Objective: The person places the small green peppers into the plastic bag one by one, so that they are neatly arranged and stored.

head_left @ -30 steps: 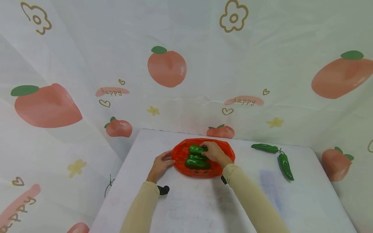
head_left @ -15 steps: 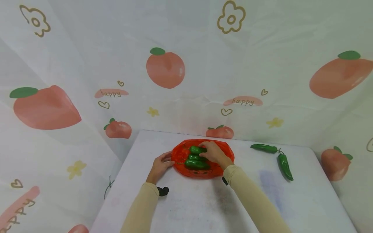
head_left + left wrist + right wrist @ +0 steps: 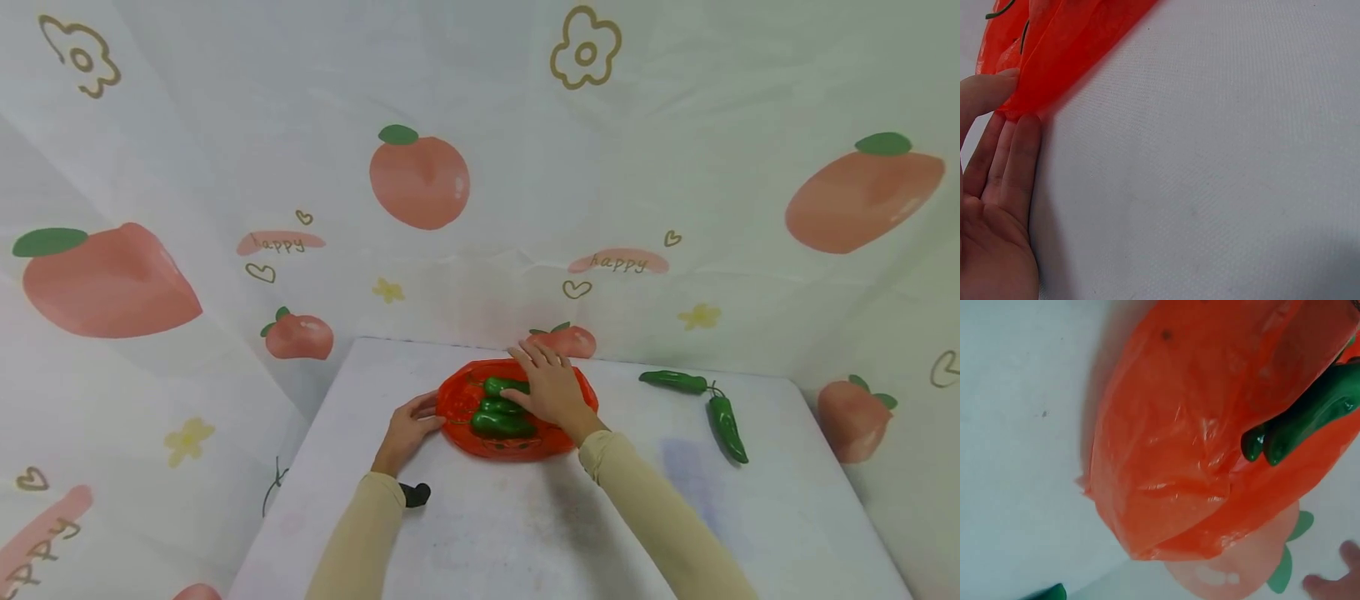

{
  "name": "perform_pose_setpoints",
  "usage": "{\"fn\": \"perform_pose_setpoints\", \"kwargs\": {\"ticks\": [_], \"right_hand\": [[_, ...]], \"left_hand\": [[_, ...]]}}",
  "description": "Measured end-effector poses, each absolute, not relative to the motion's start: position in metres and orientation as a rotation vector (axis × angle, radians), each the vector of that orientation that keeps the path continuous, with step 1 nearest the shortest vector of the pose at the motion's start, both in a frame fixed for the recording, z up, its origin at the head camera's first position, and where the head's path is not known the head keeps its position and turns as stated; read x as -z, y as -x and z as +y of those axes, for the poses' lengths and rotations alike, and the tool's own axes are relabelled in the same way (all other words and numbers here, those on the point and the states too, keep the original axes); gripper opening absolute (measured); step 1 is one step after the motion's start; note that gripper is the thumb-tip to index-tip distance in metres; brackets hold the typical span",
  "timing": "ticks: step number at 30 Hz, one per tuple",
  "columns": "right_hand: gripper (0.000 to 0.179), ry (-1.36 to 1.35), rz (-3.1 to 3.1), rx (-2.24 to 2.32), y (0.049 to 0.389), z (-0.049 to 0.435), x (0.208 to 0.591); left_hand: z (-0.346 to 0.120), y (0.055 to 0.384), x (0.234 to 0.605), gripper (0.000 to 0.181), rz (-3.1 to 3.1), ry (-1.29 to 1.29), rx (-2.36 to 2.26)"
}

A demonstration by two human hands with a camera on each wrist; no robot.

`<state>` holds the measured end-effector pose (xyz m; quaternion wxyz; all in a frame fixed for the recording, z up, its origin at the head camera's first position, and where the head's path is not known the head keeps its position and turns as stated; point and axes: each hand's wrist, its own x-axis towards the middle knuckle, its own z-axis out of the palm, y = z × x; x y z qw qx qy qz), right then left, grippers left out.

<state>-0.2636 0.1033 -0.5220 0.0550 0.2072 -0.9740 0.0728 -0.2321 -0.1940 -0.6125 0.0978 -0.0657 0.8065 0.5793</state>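
A red plastic bag (image 3: 456,398) lies spread at the back of the white table with several green peppers (image 3: 502,425) side by side in its open middle. At its left edge my left hand (image 3: 405,433) pinches the bag, thumb on top and fingers (image 3: 1022,144) underneath. My right hand (image 3: 553,392) is over the bag's right half with its fingers extended toward the wall and its thumb over the peppers. Nothing is in that hand. In the right wrist view, pepper ends (image 3: 1310,412) show on the bag and the right fingertips are at the lower right.
Two more green peppers, one lengthwise (image 3: 673,381) and one slanted (image 3: 726,429), lie on the table (image 3: 480,533) to the right, stems together. A fruit-printed white sheet (image 3: 480,283) hangs behind the table's back edge. Black wrist gear (image 3: 415,495) shows beside the left sleeve.
Earlier my right hand gripped the rearmost pepper in the bag. Now it has let go, its fingers straightened and spread toward the back. My left hand stays at the bag's edge.
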Motion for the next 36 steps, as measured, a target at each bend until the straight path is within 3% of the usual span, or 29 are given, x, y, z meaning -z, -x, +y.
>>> {"fn": "perform_pose_setpoints", "kwargs": {"ticks": [7, 36], "right_hand": [[0.103, -0.504, -3.039, -0.135, 0.26, 0.11, 0.521], [0.101, -0.254, -3.155, -0.353, 0.248, 0.169, 0.524]], "left_hand": [[-0.193, 0.231, 0.61, 0.053, 2.378, 0.214, -1.715], [-0.191, 0.231, 0.612, 0.054, 2.414, 0.205, -1.682]]}}
